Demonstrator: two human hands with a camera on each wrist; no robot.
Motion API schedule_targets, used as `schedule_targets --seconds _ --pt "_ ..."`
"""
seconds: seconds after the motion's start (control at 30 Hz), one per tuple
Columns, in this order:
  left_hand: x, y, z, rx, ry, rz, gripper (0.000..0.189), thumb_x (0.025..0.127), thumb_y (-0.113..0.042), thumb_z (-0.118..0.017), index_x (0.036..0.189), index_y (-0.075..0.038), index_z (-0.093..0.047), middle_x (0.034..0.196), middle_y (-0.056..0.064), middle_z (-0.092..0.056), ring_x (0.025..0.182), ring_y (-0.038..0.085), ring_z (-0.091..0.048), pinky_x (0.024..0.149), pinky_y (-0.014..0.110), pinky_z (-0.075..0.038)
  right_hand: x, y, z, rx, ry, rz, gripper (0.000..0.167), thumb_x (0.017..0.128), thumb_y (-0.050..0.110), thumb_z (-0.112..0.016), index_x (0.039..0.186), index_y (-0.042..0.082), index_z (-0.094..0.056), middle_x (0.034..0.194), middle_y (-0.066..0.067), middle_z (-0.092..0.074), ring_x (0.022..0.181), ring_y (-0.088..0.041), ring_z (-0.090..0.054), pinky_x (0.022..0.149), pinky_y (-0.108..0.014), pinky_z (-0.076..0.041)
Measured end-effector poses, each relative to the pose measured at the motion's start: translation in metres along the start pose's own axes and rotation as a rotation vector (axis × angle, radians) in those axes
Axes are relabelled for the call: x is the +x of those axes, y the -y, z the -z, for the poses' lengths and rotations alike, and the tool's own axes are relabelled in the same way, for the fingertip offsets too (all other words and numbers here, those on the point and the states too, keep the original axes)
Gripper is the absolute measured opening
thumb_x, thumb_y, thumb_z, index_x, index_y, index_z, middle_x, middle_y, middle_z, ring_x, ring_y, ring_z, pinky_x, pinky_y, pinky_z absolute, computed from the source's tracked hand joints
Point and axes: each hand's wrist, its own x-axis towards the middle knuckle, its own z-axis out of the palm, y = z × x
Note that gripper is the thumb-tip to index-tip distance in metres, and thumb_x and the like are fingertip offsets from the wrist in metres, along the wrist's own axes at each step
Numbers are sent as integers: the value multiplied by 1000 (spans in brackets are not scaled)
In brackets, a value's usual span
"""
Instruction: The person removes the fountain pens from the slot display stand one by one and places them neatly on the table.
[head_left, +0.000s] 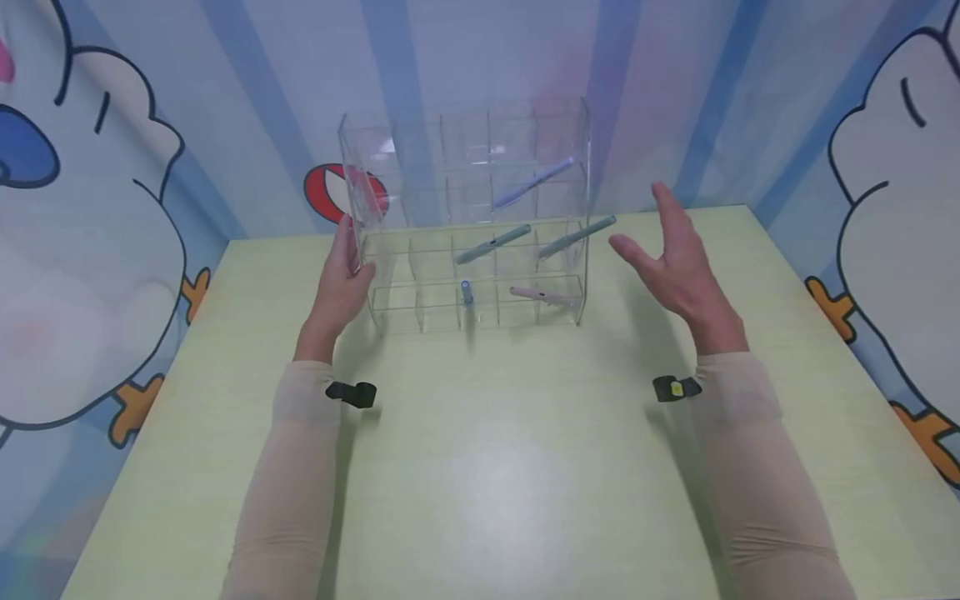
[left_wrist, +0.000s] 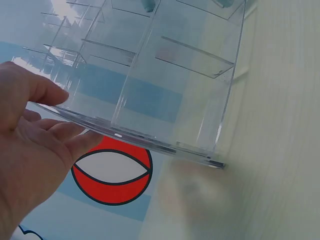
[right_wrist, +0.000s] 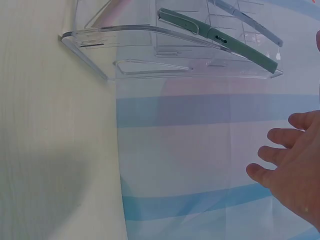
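A clear acrylic display rack with several tiers of compartments stands at the back of the table. My left hand holds its left side panel, thumb inside and fingers outside, as the left wrist view shows at the panel edge. To the right of the rack, my right hand hovers apart from it, fingers spread and holding nothing. In the rack lie a purple pen, a green pen, another green pen jutting past the right side, and a pink pen. A blue pen points toward me.
The pale wooden table stretches in front of the rack. Behind it hangs a striped blue cloth with cartoon figures, close to the table's back edge. Each wrist wears a black strap.
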Motion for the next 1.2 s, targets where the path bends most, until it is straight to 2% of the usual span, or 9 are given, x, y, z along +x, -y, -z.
schedule_targets --seconds 0.2,0.33,0.5,0.67,0.87,1.03,1.2 --pt "-5 -8 -5 117 -8 -21 75 98 6 -39 162 -11 -4 167 12 -10 151 29 -15 117 46 -25 -2 2 -2 14 -5 5 89 96 53 -56 163 19 -7 167 -2 -7 152 -23 -5 120 -53 -7" --pt "-6 -11 -7 134 -26 -39 75 97 9 -39 162 -13 -10 166 14 -16 150 30 -18 116 49 -26 -1 4 -3 18 -21 16 88 97 49 -58 162 16 -11 166 -5 -13 151 -25 -10 120 -51 -10" --pt "-8 -13 -7 129 -50 -12 74 95 10 -42 161 -11 -16 164 14 -21 149 29 -23 115 46 -29 1 7 -5 24 -52 48 84 96 42 -64 161 13 -20 164 -6 -23 150 -23 -20 120 -46 -17" --pt "-3 -3 -5 138 -64 9 75 95 9 -42 162 -14 -17 164 12 -23 148 28 -25 115 45 -30 1 10 -6 14 -91 75 79 95 34 -67 159 10 -27 161 -8 -30 147 -25 -27 118 -46 -23" --pt "5 17 -4 147 -80 8 77 97 7 -43 161 -26 -18 163 3 -26 145 24 -32 112 46 -35 0 10 -8 34 -121 103 73 95 23 -69 156 5 -33 158 -12 -36 144 -29 -33 115 -47 -30" --pt "4 19 -5 139 -79 15 77 98 5 -44 161 -31 -18 162 3 -29 143 28 -37 110 47 -38 -1 10 -11 57 -157 125 65 92 14 -72 150 2 -43 152 -15 -45 139 -30 -42 111 -46 -36" --pt "2 18 -4 154 -82 13 77 98 4 -44 161 -32 -17 162 7 -30 142 31 -38 109 49 -39 -2 15 -13 100 -234 154 61 90 8 -73 146 4 -50 144 -12 -54 132 -26 -52 106 -39 -43"
